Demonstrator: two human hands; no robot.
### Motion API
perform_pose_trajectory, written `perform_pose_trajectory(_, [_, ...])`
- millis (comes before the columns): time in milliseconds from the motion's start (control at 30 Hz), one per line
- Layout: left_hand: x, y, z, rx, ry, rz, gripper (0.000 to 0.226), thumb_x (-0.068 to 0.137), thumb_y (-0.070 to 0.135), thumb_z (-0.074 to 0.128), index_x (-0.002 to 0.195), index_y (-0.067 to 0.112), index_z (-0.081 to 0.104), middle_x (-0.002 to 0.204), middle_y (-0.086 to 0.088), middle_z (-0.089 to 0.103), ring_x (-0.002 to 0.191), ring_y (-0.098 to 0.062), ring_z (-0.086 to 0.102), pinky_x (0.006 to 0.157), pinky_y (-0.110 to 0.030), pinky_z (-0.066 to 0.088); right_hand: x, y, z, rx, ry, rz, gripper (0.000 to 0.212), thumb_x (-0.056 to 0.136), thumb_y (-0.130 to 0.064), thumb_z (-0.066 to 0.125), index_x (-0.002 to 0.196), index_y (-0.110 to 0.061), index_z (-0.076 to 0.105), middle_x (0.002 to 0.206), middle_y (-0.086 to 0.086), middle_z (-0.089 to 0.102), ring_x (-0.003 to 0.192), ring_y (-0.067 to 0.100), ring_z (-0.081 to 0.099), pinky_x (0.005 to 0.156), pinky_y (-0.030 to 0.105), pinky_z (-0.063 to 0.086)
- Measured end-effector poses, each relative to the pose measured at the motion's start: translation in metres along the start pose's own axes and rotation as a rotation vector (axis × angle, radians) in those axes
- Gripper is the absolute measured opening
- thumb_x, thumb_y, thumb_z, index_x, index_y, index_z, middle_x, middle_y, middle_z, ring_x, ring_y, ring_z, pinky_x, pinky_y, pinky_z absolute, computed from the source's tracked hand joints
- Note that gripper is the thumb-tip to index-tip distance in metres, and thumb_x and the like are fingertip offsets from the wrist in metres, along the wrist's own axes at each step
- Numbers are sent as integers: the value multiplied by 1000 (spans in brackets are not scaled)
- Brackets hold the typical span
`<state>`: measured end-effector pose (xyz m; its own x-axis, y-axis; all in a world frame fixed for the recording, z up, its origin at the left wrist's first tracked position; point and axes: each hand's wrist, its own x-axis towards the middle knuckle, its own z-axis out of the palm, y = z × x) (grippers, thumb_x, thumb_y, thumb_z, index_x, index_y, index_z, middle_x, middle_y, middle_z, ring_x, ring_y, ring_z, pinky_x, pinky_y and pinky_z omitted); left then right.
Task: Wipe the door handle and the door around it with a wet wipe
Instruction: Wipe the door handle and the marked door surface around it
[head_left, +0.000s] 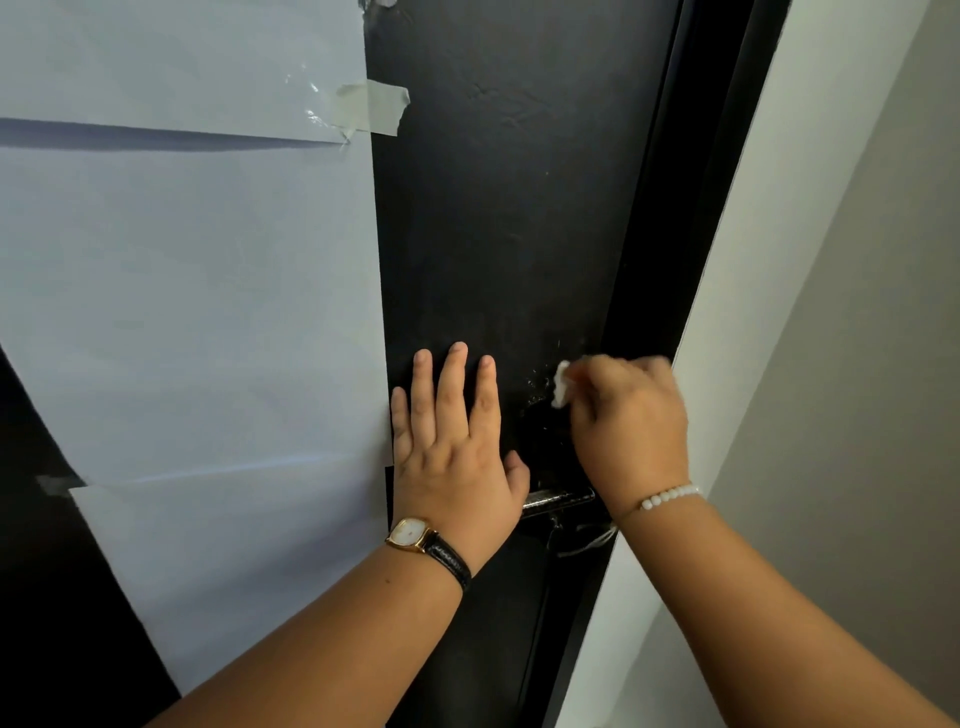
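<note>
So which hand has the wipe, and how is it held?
The right hand holds the wipe, bunched in its fingertips against the door. The left hand holds nothing.

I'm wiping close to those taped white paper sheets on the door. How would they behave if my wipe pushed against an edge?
The paper sheets look thin and floppy; one already bows out, casting a shadow. Only a tape strip visibly holds that edge, so it would probably lift or crease. The wet wipe might also dampen it.

left hand (454, 447) flat on door (498, 208), wipe (561, 384) right of it, handle (558, 500) below
</note>
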<state>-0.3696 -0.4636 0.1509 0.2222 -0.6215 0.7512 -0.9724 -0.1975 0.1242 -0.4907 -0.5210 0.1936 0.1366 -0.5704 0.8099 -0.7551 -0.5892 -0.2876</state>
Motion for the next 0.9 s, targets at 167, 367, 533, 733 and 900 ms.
perform_pose_trajectory(167, [0, 0, 2, 2, -10, 0, 86, 65, 36, 64, 142, 16, 30, 148, -10, 20, 140, -34, 12, 111, -48, 13, 7, 1, 9, 128, -86, -134, 15, 69, 5, 69, 67, -10, 67, 78, 7, 67, 73, 21, 64, 61, 25, 50])
perform_pose_trajectory(367, [0, 0, 3, -4, -11, 0, 86, 65, 35, 65, 141, 16, 30, 148, -9, 18, 140, -34, 11, 110, -48, 13, -1, 6, 9, 14, -311, -267, 13, 65, 6, 71, 68, -7, 72, 76, 10, 69, 71, 27, 67, 62, 27, 54])
perform_pose_trajectory(533, [0, 0, 3, -17, -2, -2, 86, 64, 34, 66, 141, 16, 31, 149, -10, 21, 140, -34, 12, 110, -48, 17, 11, -4, 7, 193, -128, -163, 13, 75, 2, 67, 68, -8, 72, 76, 7, 66, 73, 10, 58, 68, 18, 47])
perform_pose_trajectory(733, [0, -1, 3, -21, -10, 10, 85, 65, 34, 65, 141, 17, 30, 149, -8, 17, 141, -33, 10, 111, -49, 12, -6, -7, 20, 8, -350, -319, 9, 72, -7, 66, 64, -9, 70, 66, 8, 63, 64, 27, 61, 47, 34, 54])
perform_pose_trajectory(900, [-1, -2, 2, -15, 9, 17, 84, 64, 34, 65, 140, 17, 34, 148, -9, 21, 140, -34, 13, 110, -49, 13, -9, 5, 18, 116, -258, -136, 11, 72, -1, 70, 71, -11, 73, 77, 8, 69, 76, 28, 64, 68, 30, 53])
